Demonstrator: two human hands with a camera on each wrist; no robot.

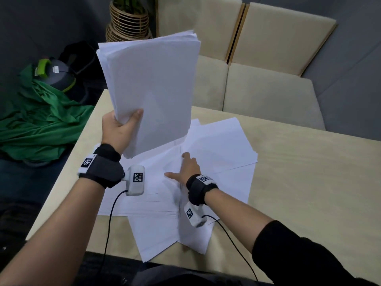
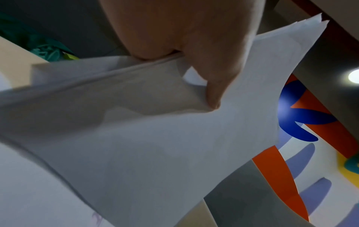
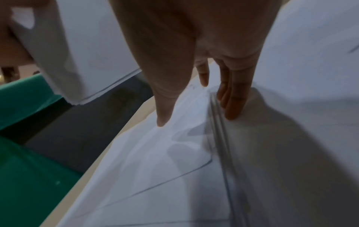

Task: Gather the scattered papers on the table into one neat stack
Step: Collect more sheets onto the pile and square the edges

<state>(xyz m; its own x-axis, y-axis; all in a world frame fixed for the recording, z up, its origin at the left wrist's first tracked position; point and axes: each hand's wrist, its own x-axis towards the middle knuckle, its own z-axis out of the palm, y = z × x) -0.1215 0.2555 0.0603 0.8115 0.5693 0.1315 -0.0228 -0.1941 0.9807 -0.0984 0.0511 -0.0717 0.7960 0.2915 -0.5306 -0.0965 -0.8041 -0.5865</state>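
Observation:
My left hand (image 1: 124, 125) grips a thick stack of white papers (image 1: 152, 89) by its lower left corner and holds it raised and tilted above the table. In the left wrist view the thumb (image 2: 211, 86) presses on the stack (image 2: 155, 145). Several loose white sheets (image 1: 222, 145) lie overlapping on the beige table (image 1: 309, 172). My right hand (image 1: 178, 167) rests on these sheets with straight fingers and the thumb spread. In the right wrist view its fingertips (image 3: 233, 104) sit at the raised edge of some sheets (image 3: 155, 169).
A green cloth (image 1: 41, 120) and a grey-and-green object (image 1: 55, 73) lie on the floor left of the table. Beige cushioned seats (image 1: 268, 93) stand behind the table, and a wicker planter (image 1: 128, 23) is at the back. One sheet overhangs the near edge.

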